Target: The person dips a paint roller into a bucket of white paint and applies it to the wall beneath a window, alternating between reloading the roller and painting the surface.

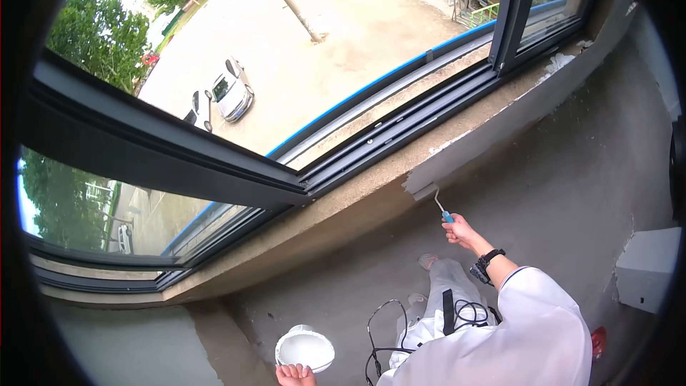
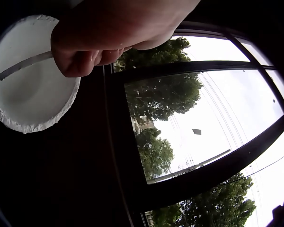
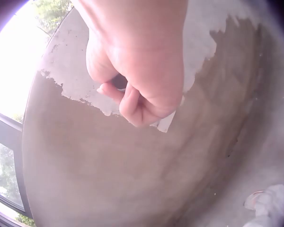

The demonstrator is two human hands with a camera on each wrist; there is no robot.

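The right hand (image 1: 464, 234), at four o'clock in the head view, has its fingers curled snugly round the blue grip of a small paint roller (image 1: 447, 216). The roller's head sits just past three o'clock, at the ragged end of a pale grey coat (image 1: 493, 136) on the wall below the window. I'd fret about that edge: press too hard, or let the roller run dry, and it could set as a ridge or a thin patch. Swing too high, and the bare ledge (image 1: 400, 161) or dark window frame (image 1: 400, 131), towards two o'clock, might catch a smear.

Down between six and seven, the left hand (image 1: 296, 375) is closed in a fist on the thin handle of a white bucket (image 1: 331, 357). Whether the bucket hangs or has floor under it, I can't tell. Its mouth is wide, so a dipped wrist during a long right-handed reach could slop the white stuff inside. The rim looks crusted in the left wrist view; crumbs knocked off it could end up as grit under the roller.

Then there's the black cable (image 1: 395, 349) looping beside the legs, near six o'clock. A careless step could snag it, and the jolt would reach both hands.
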